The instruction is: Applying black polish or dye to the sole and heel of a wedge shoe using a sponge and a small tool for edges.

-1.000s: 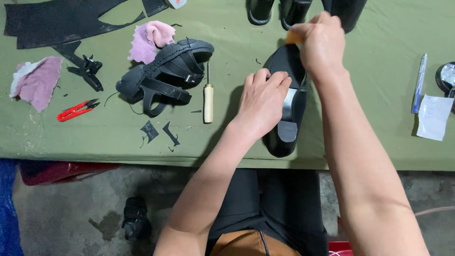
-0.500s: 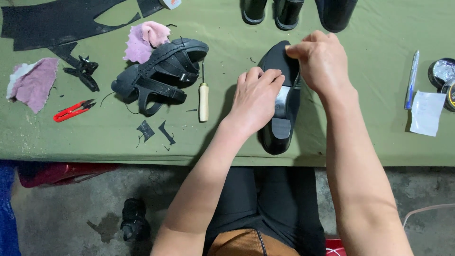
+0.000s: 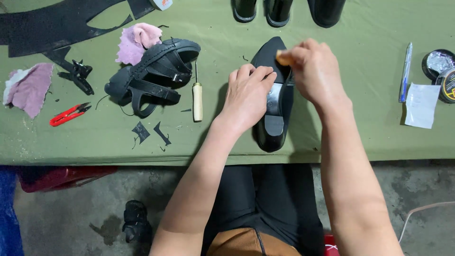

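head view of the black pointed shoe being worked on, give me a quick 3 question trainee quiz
1. True or false: the black pointed leather shoe lies sole up on the green cloth-covered table.
2. Which hand presses flat on the shoe's sole? A) left hand B) right hand
3. Fill in: the wooden-handled awl lies between the shoe and the black strapped ____.

Key: 1 true; 2 A; 3 sandal. The right hand pinches a small tan piece at the toe end.
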